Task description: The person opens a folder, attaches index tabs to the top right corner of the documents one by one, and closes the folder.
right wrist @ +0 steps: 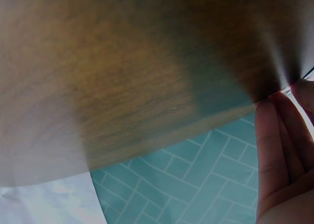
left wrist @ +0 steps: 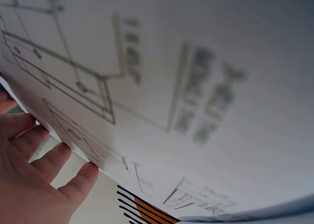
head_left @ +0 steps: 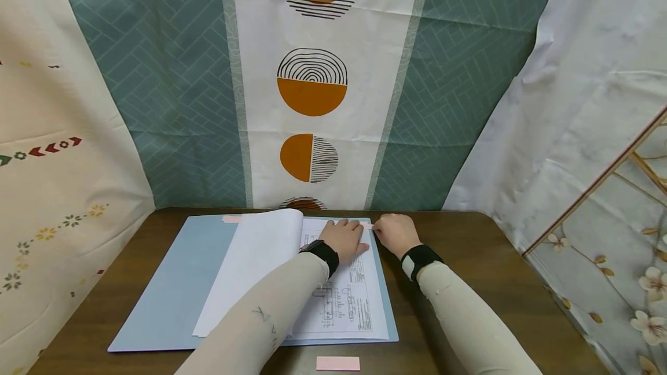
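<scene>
An open light-blue folder (head_left: pixel 156 297) holds printed sheets of technical drawings (head_left: pixel 359 311), with a turned white page (head_left: pixel 250 271) curling up on their left. My left hand (head_left: pixel 344 239) rests on the upper part of the drawing sheet, its fingers spread in the left wrist view. At the sheet's top right corner, my right hand (head_left: pixel 397 235) pinches the end of a pink sticky tab (head_left: pixel 367 225). Thumb and fingers (right wrist: pixel 272 140) meet at the paper's edge in the right wrist view, where the tab itself is mostly hidden.
Another pink strip (head_left: pixel 337 363) lies on the brown table (head_left: pixel 469 282) near its front edge. A further pink tab (head_left: pixel 231 219) shows at the folder's top left. Patterned curtains (head_left: pixel 187 85) hang behind and on both sides.
</scene>
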Demonstrator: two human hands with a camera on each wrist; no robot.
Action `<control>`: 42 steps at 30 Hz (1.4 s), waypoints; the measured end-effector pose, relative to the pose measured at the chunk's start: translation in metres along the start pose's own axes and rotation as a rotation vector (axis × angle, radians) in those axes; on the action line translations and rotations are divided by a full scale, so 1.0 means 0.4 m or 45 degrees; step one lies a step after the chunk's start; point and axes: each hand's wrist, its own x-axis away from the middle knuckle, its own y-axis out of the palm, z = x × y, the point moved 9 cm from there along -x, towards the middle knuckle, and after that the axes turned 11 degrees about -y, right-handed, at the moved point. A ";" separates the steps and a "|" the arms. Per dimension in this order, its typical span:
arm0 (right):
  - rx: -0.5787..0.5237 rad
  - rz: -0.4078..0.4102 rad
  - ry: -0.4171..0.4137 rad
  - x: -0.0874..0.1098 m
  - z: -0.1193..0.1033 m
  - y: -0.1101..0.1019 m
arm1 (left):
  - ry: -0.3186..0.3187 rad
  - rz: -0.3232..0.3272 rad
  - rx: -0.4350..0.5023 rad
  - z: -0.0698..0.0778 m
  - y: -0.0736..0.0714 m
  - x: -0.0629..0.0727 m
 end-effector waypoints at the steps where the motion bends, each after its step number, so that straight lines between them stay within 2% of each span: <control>1: 0.000 -0.002 0.001 -0.001 -0.001 -0.002 | -0.012 0.000 0.009 -0.004 0.002 -0.006; 6: 0.000 -0.005 0.003 -0.006 -0.006 -0.012 | -0.075 -0.005 0.023 -0.019 0.016 -0.030; 8: -0.001 -0.003 0.006 -0.006 -0.006 -0.014 | -0.083 0.000 0.024 -0.017 0.015 -0.029; 10: -0.007 -0.004 0.010 -0.005 -0.005 -0.015 | -0.049 0.007 0.003 -0.006 0.013 -0.022; 14: -0.013 -0.003 0.020 -0.001 -0.002 -0.012 | 0.080 0.026 -0.067 0.026 -0.004 0.002; 16: -0.012 -0.001 0.019 0.000 -0.001 -0.010 | 0.105 0.032 -0.074 0.031 -0.017 0.014; 18: -0.013 0.002 0.016 0.001 -0.001 -0.008 | 0.088 0.022 -0.058 0.027 -0.030 0.024; 22: 0.002 0.004 0.010 0.003 -0.003 -0.005 | 0.026 -0.003 0.000 0.010 -0.034 0.028; 29: -0.004 0.001 0.018 0.003 -0.006 -0.006 | -0.063 -0.031 0.020 -0.006 0.009 -0.007; 32: -0.007 -0.008 0.016 0.004 -0.009 -0.005 | -0.090 -0.028 0.007 -0.008 0.015 -0.007; 34: -0.009 -0.015 0.011 0.006 -0.011 -0.002 | -0.097 -0.023 -0.006 -0.005 0.005 0.006; 37: -0.007 -0.007 0.012 0.008 -0.009 -0.001 | -0.066 -0.007 -0.058 0.005 -0.010 0.030; 42: -0.015 0.019 0.028 0.011 -0.003 -0.005 | 0.077 0.064 -0.168 0.024 -0.042 0.108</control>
